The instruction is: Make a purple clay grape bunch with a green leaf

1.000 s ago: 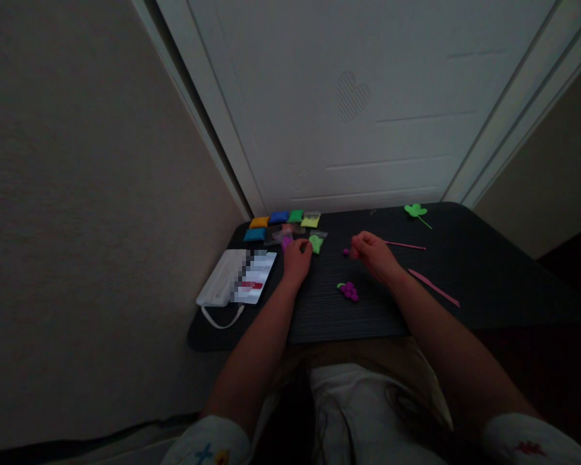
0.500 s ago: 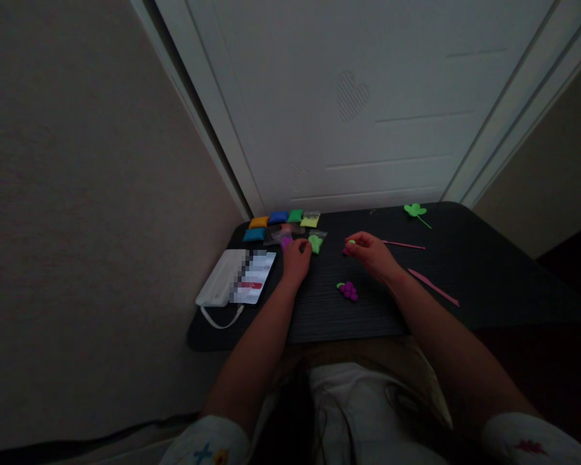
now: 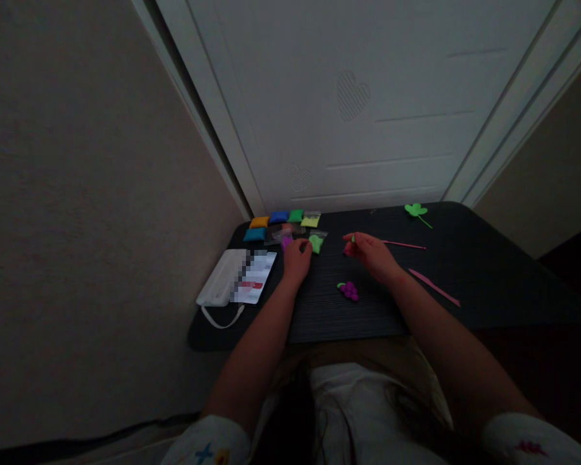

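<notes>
My right hand (image 3: 370,255) is raised over the middle of the table, its thumb and fingers closed around a small piece of light green clay (image 3: 353,239). A bit of purple clay (image 3: 346,252) shows just below those fingertips. My left hand (image 3: 297,257) rests with curled fingers, their tips touching or almost touching an opened bag of light green clay (image 3: 316,243); what they pinch is hidden. Partly behind this hand lies a bag of purple clay (image 3: 286,243). Between my forearms sits a purple clay grape bunch (image 3: 349,291) with a green leaf at its upper left.
Several clay packets, including an orange one (image 3: 259,222) and a blue one (image 3: 279,216), line the back left. A phone (image 3: 261,274) and white case (image 3: 223,278) lie left. Rightward are a pink stick (image 3: 407,245), a pink knife (image 3: 434,287) and a green clover (image 3: 416,210).
The fingers of my right hand have shifted and loosened slightly around the green clay. My left hand has stayed in place by the bags.
</notes>
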A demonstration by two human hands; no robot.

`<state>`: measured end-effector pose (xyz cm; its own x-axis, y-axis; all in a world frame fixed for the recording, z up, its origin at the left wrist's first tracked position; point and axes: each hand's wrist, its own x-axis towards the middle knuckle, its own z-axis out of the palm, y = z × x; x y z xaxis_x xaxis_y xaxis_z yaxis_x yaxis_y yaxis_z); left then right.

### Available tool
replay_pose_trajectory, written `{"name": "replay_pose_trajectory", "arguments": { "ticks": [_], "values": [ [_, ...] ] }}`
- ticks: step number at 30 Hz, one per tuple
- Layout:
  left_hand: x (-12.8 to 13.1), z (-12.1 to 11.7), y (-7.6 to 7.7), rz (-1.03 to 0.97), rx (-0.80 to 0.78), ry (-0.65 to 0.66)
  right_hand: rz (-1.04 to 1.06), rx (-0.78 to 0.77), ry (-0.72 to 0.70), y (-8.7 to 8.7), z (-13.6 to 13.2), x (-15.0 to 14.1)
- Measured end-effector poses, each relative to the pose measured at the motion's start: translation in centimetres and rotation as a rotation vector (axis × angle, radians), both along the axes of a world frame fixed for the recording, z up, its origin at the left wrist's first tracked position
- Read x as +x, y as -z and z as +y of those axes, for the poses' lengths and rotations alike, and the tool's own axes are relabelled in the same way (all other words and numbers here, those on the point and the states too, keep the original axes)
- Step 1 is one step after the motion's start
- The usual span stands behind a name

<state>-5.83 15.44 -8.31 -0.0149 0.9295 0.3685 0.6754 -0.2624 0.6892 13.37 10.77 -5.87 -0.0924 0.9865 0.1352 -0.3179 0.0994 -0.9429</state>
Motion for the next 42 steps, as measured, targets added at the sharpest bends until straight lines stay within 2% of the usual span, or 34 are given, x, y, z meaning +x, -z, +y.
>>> {"name": "replay_pose_trajectory", "arguments": {
  "ticks": [7, 18, 32, 37, 42],
  "values": [
    [-0.01, -0.04, 0.05, -0.005, 0.015, 0.000, -0.007, 0.021, -0.034, 0.04, -0.05, -0.23],
    [-0.11, 0.21, 0.26, 0.005, 0.010, 0.004, -0.044, 0.025, 0.075, -0.05, 0.09, 0.20],
    [-0.12, 0.31, 0.40, 0.009, 0.018, 0.003, 0.033, 0.021, -0.011, 0.04, 0.10, -0.11],
    [-0.10, 0.19, 0.24, 0.002, 0.012, 0.007, 0.008, 0.059, 0.056, 0.12, 0.23, -0.06],
    [-0.10, 0.10, 0.11, -0.003, -0.003, 0.003, 0.009, 0.026, 0.088, 0.01, 0.18, 0.03]
  ]
}}
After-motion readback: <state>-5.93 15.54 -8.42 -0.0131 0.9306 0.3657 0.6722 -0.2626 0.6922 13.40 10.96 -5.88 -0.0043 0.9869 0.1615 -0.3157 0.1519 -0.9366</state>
